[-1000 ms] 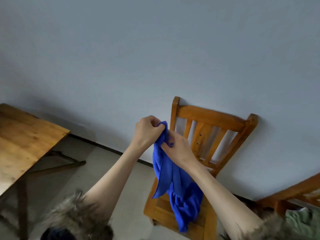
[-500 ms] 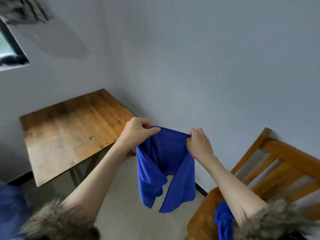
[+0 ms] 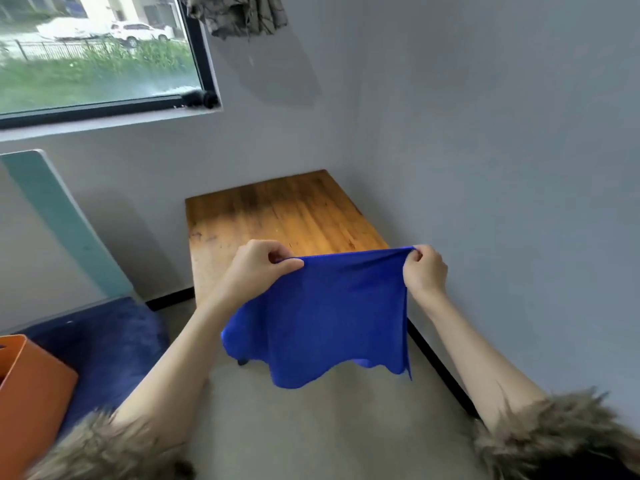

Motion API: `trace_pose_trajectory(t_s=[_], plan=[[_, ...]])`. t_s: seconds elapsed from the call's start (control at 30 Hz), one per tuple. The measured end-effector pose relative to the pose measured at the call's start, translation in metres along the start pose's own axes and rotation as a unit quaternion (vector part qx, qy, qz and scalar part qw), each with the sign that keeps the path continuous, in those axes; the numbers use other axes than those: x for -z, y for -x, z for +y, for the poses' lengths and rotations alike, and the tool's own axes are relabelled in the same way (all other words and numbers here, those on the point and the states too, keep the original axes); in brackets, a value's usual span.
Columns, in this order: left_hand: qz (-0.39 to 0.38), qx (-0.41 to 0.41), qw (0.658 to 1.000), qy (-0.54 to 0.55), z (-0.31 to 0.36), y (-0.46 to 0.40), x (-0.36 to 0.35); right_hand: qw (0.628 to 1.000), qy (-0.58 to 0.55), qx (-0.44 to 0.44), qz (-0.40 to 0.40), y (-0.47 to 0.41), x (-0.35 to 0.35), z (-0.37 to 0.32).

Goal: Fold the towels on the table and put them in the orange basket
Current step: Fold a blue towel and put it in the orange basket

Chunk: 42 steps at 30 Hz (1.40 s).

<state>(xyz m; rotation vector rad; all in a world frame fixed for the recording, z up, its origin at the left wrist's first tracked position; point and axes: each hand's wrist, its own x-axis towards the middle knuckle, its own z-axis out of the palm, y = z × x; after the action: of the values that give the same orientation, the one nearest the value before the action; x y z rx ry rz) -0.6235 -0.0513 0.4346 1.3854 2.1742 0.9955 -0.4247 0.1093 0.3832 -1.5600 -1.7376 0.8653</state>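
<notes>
— Where is the blue towel (image 3: 322, 317) right now?

— Up in the air, in front of the person and above the near end of the wooden surface (image 3: 277, 216). It hangs spread out, its top edge stretched nearly level between the two hands and its wavy bottom edge loose over the floor (image 3: 311, 427).

— How are the hands placed on it?

— The left hand (image 3: 258, 268) pinches the top left corner, thumb and fingers curled tight on the cloth. The right hand (image 3: 424, 270) pinches the top right corner the same way. The hands are well apart, with the cloth taut between them.

— And the orange basket (image 3: 31, 393)?

— At the lower left edge of the view, only partly visible, well apart from the towel. It stands against something dark blue and fuzzy (image 3: 104, 341); what that is, I cannot tell.

— Anything else around?

— Fur-trimmed cuffs (image 3: 554, 434) sit at both forearms. The surface stands in the corner against grey walls. A window (image 3: 97, 53) sits at the upper left, a pale green panel (image 3: 59, 220) leans on the wall beneath it, and a patterned cloth (image 3: 239, 13) hangs at the top.
</notes>
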Motion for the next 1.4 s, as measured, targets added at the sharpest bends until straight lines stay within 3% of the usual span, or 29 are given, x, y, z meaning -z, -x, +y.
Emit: trace_pose_trajectory(t_s=[0.2, 0.33, 0.47, 0.7, 0.87, 1.07, 1.17, 1.4], plan=[[0.062, 0.044, 0.995, -0.067, -0.049, -0.046, 0.02, 0.973, 0.138, 0.182, -0.016, -0.051, -0.039, -0.016], [0.043, 0.066, 0.996, -0.049, -0.067, -0.083, 0.026, 0.972, 0.12, 0.203, -0.022, -0.097, -0.067, -0.024], [0.064, 0.123, 0.989, -0.044, -0.087, -0.116, 0.028, 0.955, 0.144, 0.246, -0.082, -0.145, -0.095, -0.031], [0.126, 0.198, 0.968, -0.091, -0.146, -0.172, 0.032, 0.892, 0.285, 0.32, -0.143, -0.22, -0.162, -0.063], [0.118, 0.224, 0.962, -0.1, -0.203, -0.229, 0.037, 0.856, 0.341, 0.347, -0.175, -0.266, -0.237, -0.078], [0.085, 0.197, 0.969, -0.123, -0.297, -0.321, 0.028, 0.819, 0.425, 0.337, -0.186, -0.323, -0.344, -0.077], [0.062, 0.199, 0.969, -0.132, -0.342, -0.36, 0.021, 0.82, 0.439, 0.322, -0.179, -0.345, -0.391, -0.074], [0.089, 0.185, 0.956, -0.209, -0.415, -0.434, 0.0, 0.833, 0.437, 0.298, -0.162, -0.392, -0.477, -0.061]])
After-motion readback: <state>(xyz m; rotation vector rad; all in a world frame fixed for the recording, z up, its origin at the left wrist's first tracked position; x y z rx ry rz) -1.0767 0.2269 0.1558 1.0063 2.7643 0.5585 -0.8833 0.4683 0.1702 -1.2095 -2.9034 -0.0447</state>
